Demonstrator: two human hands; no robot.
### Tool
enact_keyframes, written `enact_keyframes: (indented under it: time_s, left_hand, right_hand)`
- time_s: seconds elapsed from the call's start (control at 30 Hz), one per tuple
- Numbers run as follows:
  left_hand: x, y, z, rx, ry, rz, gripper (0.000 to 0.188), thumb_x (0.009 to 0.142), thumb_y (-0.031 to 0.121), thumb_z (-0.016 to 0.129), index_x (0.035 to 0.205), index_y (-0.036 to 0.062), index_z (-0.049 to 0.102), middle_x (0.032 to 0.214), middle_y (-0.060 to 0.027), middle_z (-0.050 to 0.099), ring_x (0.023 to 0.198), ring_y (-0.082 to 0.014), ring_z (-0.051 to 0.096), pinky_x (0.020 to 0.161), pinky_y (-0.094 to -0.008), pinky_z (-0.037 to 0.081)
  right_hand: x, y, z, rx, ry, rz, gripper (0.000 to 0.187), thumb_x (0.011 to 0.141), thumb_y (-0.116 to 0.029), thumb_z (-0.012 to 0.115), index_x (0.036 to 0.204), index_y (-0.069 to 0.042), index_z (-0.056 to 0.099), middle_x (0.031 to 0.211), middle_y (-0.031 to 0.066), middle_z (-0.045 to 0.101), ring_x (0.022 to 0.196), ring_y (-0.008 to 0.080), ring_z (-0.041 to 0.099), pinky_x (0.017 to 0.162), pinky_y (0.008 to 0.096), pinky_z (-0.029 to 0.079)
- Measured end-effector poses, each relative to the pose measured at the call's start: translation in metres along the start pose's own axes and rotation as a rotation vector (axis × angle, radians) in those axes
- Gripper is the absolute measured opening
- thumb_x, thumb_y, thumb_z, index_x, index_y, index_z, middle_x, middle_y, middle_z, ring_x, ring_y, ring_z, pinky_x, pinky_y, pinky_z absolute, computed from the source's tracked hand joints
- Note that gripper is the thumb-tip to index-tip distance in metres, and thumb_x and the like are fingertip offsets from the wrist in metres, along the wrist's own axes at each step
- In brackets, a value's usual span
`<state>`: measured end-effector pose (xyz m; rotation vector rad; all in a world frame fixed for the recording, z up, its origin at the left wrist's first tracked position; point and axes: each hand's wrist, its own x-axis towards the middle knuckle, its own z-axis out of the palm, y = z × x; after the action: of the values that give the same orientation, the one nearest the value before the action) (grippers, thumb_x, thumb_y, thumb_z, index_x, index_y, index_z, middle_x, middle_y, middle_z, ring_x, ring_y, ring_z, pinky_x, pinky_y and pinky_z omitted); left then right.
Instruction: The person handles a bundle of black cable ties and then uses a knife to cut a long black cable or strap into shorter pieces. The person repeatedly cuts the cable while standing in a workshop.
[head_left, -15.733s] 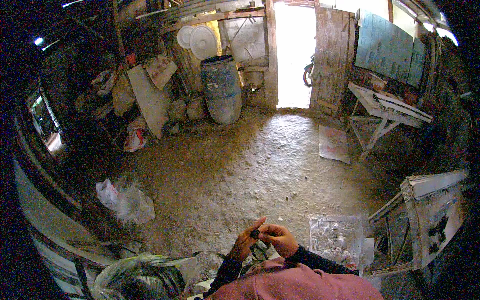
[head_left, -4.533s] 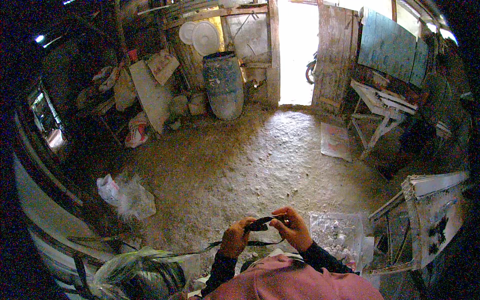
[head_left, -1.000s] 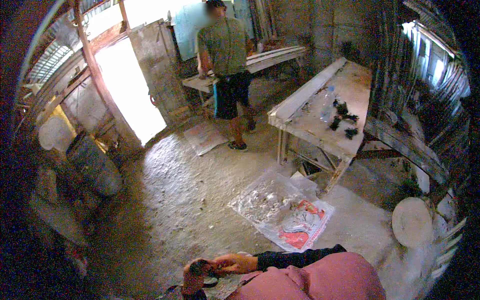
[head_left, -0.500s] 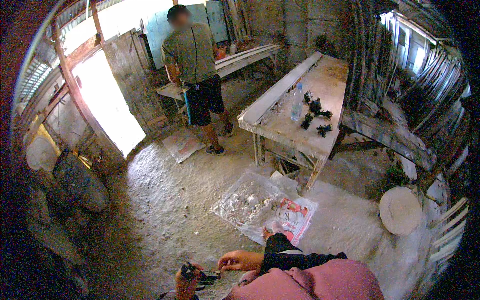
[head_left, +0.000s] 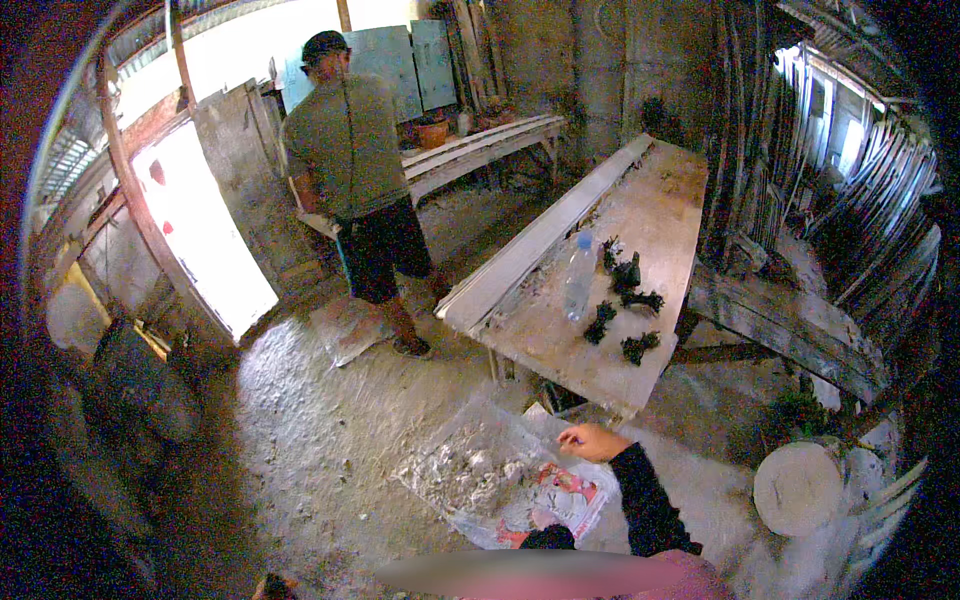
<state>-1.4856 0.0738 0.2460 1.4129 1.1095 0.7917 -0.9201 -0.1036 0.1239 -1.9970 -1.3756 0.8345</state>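
My right hand point(head_left: 594, 441) reaches forward on a black sleeve, its fingers loosely bent and apart with nothing visible between them. It appears over the red-printed plastic sheet point(head_left: 540, 500) on the floor, close to the near end of a wooden table point(head_left: 545, 345). Pale lumps of material point(head_left: 470, 470) lie on the sheet. On the tabletop are a clear plastic bottle point(head_left: 579, 280) and several dark, jagged clumps point(head_left: 639, 348). Only a sliver of my left hand point(head_left: 272, 588) shows at the lower edge; its fingers are hidden.
A person point(head_left: 350, 160) in a green-brown shirt stands left of the table. Behind is a long bench point(head_left: 480, 155) with an orange pot point(head_left: 432, 133). A pale round-topped container point(head_left: 798, 488) stands at right. Sacks point(head_left: 150, 400) lie at left, near the bright doorway point(head_left: 205, 235).
My right hand has moved from beside my left hand forward toward the table. My left hand and its dark object have dropped mostly out of view. The person has turned away; the view has shifted.
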Motion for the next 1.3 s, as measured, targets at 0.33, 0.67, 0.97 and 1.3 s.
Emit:
enact_keyframes:
  time_s: [0.33,0.67,0.97,1.3]
  left_hand:
    - [0.008,0.073,0.095,0.688,0.64,0.128,0.026,0.079,0.019,0.047,0.102,0.0085,0.05,0.085,-0.0096,0.055,0.07,-0.0189,0.055,0.059,-0.031,0.047]
    - [-0.031,0.104,0.131,1.073,0.848,-0.022,0.024,0.079,0.029,0.046,0.085,0.0078,0.055,0.072,-0.0094,0.054,0.064,-0.0194,0.054,0.056,-0.0307,0.044]
    - [-0.029,0.112,0.154,1.074,0.828,0.01,0.033,0.078,0.036,0.045,0.07,0.0073,0.059,0.062,-0.0095,0.053,0.058,-0.0212,0.053,0.053,-0.0311,0.042]
    - [0.011,0.11,0.12,0.831,0.645,0.381,0.009,0.068,0.014,0.056,0.07,0.0056,0.058,0.063,-0.0103,0.054,0.059,-0.0269,0.053,0.052,-0.0327,0.041]
  right_hand:
    - [0.155,0.223,-0.264,-0.397,0.98,0.081,0.021,0.077,-0.022,0.055,0.089,-0.006,0.057,0.079,0.0085,0.06,0.081,0.0198,0.056,0.076,0.0359,0.043]
    - [0.28,0.307,-0.326,-0.631,0.834,0.393,0.022,0.075,-0.025,0.053,0.086,-0.005,0.057,0.077,0.0091,0.058,0.079,0.0217,0.055,0.073,0.0388,0.043]
    - [0.238,0.315,-0.343,-0.28,0.977,0.388,0.022,0.072,-0.023,0.053,0.083,-0.005,0.057,0.076,0.01,0.057,0.076,0.0232,0.054,0.069,0.0385,0.044]
    - [0.102,0.183,-0.354,1.168,1.168,-0.01,0.022,0.069,-0.022,0.053,0.08,-0.004,0.057,0.075,0.011,0.055,0.072,0.0248,0.053,0.064,0.038,0.046]
